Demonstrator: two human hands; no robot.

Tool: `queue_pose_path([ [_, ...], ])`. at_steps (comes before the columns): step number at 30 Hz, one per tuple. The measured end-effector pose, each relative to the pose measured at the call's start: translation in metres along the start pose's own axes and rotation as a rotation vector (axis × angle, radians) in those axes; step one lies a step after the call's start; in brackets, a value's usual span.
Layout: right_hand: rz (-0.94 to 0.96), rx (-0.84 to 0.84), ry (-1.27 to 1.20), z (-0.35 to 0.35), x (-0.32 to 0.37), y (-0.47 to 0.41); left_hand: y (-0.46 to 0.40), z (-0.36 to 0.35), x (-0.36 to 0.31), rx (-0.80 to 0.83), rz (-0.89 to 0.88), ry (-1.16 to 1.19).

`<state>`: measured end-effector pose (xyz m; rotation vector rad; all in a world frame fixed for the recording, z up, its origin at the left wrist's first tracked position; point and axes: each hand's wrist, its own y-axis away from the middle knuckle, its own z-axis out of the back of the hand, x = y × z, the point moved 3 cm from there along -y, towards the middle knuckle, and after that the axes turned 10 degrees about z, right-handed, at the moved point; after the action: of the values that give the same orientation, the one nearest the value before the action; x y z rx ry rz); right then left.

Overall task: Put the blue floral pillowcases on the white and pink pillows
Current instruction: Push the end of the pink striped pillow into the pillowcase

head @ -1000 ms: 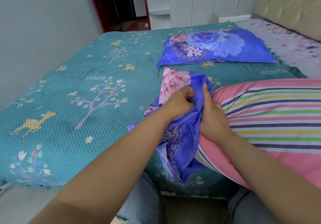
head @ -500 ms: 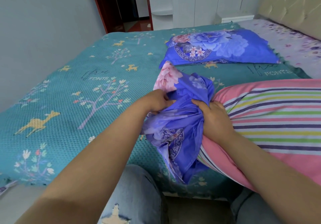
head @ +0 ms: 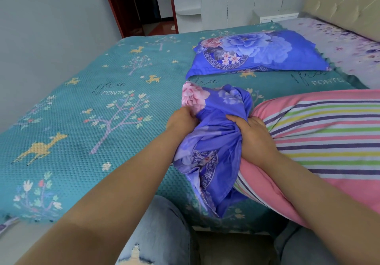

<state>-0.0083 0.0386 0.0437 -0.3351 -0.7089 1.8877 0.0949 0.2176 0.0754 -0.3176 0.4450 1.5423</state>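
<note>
Covering most of the frame, the teal bedspread (head: 86, 104) carries 1 dressed pillow (head: 259, 52) (upper right), the striped pillow (head: 320, 137) at right, then the bunched pillowcase (head: 213, 141) at centre, gripped by left hand (head: 182, 120) and right hand (head: 253, 135), fingers curled.

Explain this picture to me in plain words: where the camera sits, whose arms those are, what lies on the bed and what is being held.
The camera is worn on a person's head and looks forward and down, so the two bare arms reaching in from the bottom are that person's own. No machine is involved. The left hand and the right hand both grip a bunched blue floral fabric pillowcase at the end of a pink pillow with coloured stripes. Both lie on a bed under a teal woven bedspread with deer and tree designs. Farther back on the bedspread lies another pillow already in a blue floral pillowcase. The person's knees in light jeans show at the bottom edge.
</note>
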Motion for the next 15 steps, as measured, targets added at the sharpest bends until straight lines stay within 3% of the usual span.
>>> queue_pose_path([
  [3,-0.019,0.02,0.01,-0.002,-0.001,-0.003,0.01,0.011,-0.004,-0.062,-0.049,0.188],
  [9,0.008,0.027,0.058,-0.007,0.001,-0.006,0.035,-0.013,-0.028,0.265,-0.095,-0.268],
  [12,-0.007,0.006,0.054,-0.008,-0.001,-0.005,0.026,-0.016,-0.032,0.373,-0.077,-0.192],
  [15,-0.029,0.033,0.045,-0.007,0.002,-0.007,0.015,-0.023,-0.03,0.321,-0.085,-0.031],
])
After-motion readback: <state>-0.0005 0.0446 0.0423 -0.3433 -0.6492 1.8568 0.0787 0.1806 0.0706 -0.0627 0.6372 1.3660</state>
